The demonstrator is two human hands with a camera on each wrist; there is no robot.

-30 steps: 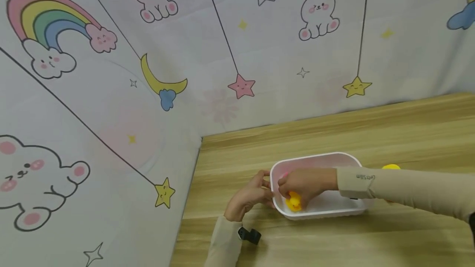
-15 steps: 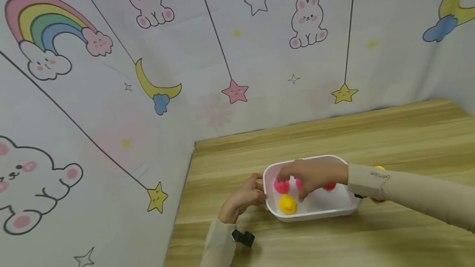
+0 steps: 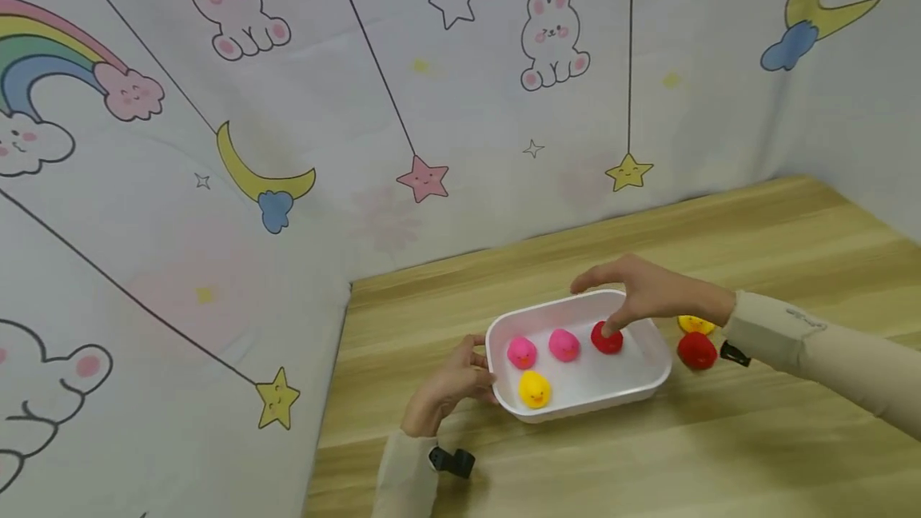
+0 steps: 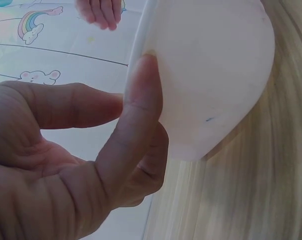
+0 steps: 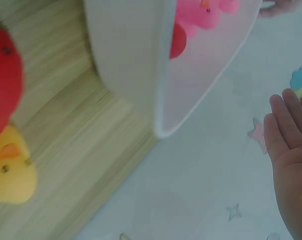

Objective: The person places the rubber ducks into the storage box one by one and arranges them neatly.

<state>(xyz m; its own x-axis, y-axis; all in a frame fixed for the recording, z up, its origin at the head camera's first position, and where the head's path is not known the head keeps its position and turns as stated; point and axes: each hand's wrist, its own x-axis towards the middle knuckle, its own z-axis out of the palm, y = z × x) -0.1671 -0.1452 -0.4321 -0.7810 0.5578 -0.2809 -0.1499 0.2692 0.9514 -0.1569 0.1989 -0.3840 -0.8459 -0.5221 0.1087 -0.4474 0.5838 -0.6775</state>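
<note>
A white plastic tub (image 3: 590,382) holds two pink rubber ducks, one pink duck (image 3: 522,352) at the left and another pink duck (image 3: 564,345) beside it. A yellow duck (image 3: 535,389) sits in front of them, and a red duck (image 3: 608,340) lies further right inside. My left hand (image 3: 455,382) grips the tub's left end, thumb and fingers pinching its rim (image 4: 141,45). Over the tub's back right side hovers my right hand (image 3: 651,290), fingers extended and holding nothing. Its thumb overlaps the red duck in the head view; contact cannot be made out.
Right of the tub, a second red duck (image 3: 696,351) and a second yellow duck (image 3: 695,324) stand on the wooden table (image 3: 576,470), the yellow partly hidden by my right arm. A printed cloth (image 3: 475,102) rises behind the table and along its left side.
My right hand has let go of the yellow duck, leaving it in the tub's front left, then risen and moved right. My left hand stays on the tub. The head view has shifted right.
</note>
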